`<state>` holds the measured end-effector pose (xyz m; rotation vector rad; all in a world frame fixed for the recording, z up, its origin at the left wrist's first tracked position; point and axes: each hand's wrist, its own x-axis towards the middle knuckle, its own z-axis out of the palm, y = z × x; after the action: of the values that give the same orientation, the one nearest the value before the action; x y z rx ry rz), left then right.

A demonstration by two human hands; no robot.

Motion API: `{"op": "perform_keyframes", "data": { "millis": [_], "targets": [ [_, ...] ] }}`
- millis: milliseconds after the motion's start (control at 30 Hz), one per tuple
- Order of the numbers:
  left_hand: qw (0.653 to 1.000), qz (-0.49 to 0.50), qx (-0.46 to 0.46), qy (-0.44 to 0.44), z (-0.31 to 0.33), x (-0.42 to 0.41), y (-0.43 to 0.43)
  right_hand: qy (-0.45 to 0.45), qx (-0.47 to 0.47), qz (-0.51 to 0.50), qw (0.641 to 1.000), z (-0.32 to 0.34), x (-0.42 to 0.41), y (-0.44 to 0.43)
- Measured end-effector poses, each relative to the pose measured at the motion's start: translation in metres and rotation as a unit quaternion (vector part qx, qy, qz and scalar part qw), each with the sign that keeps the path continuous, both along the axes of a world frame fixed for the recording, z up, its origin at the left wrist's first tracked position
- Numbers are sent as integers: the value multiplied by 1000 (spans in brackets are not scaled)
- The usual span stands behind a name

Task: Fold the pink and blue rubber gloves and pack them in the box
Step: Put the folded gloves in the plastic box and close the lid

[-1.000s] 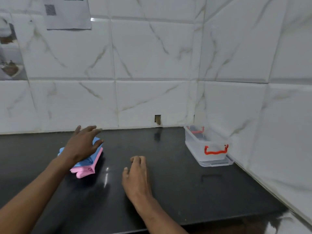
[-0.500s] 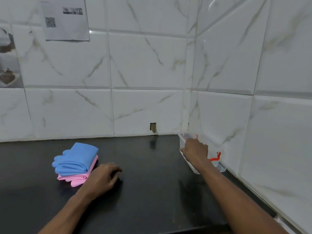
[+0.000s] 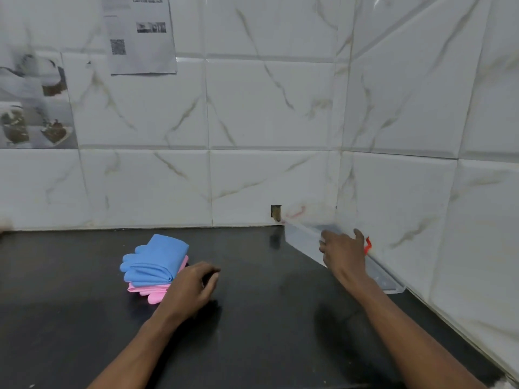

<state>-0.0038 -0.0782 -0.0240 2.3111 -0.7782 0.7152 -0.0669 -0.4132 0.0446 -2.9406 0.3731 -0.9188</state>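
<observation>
While my right hand (image 3: 344, 255) gripped the clear box (image 3: 302, 240) by its near rim in the counter's corner, the folded blue gloves (image 3: 157, 261) sat atop the pink gloves (image 3: 153, 292). My left hand (image 3: 191, 287) rested beside them, holding nothing. Soft and floppy, the stack looked best pinched across its folds.

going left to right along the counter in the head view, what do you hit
blue gloves stacked on the pink gloves → left hand resting on the counter → right hand at the clear box in the corner
</observation>
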Motion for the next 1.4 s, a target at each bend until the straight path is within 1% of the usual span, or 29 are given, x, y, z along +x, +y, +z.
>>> {"op": "perform_keyframes", "data": {
  "millis": [67,133,167,233,300,333,400,433,633,733,833,967,1033,1100,1167,1200,1233,1300,1333,1400],
  "targets": [
    [995,-17,-89,30,2,-4,-1,1,2,60,998,-2,-4,13],
    [979,-49,-184,78,4,-8,-2,15,-25,95,995,-4,-9,32],
    [973,-62,-204,90,5,-10,-1,23,-34,114,993,-5,-12,41],
    [970,-97,-196,103,6,-13,1,39,-33,160,986,-6,-20,58],
    [966,-148,-178,118,7,-16,2,44,4,213,976,-8,-29,68],
    [967,-158,-160,116,7,-17,2,50,34,240,969,-8,-34,72],
    [978,-145,-116,97,6,-18,1,70,79,276,955,-5,-42,76],
    [982,-135,-103,86,6,-19,1,82,87,287,950,-3,-43,77],
    [994,-71,-84,1,10,-22,3,125,98,310,937,-5,-40,75],
    [995,-60,-81,-9,11,-25,2,130,96,317,935,-6,-35,72],
    [995,-58,-79,-12,11,-26,2,135,74,316,936,-6,-32,70],
    [995,-53,-79,-14,11,-26,1,98,43,309,945,-14,-31,68],
    [995,-55,-77,-15,10,-25,1,76,78,320,941,-20,-32,66],
    [994,-68,-82,-6,11,-24,2,29,135,315,939,-22,-33,68],
    [988,-79,-128,35,10,-24,0,-44,225,277,933,-21,-31,68],
    [983,-79,-151,70,10,-23,0,-66,282,258,922,-20,-30,67],
    [977,-79,-165,110,9,-23,0,-66,340,246,905,-19,-29,66],
    [965,-89,-163,183,8,-25,-1,-19,430,250,868,-22,-29,64],
    [959,-104,-161,211,7,-27,-1,2,452,262,852,-25,-29,63],
    [948,-133,-161,238,6,-30,-1,10,456,281,844,-33,-28,60]
  ]
}}
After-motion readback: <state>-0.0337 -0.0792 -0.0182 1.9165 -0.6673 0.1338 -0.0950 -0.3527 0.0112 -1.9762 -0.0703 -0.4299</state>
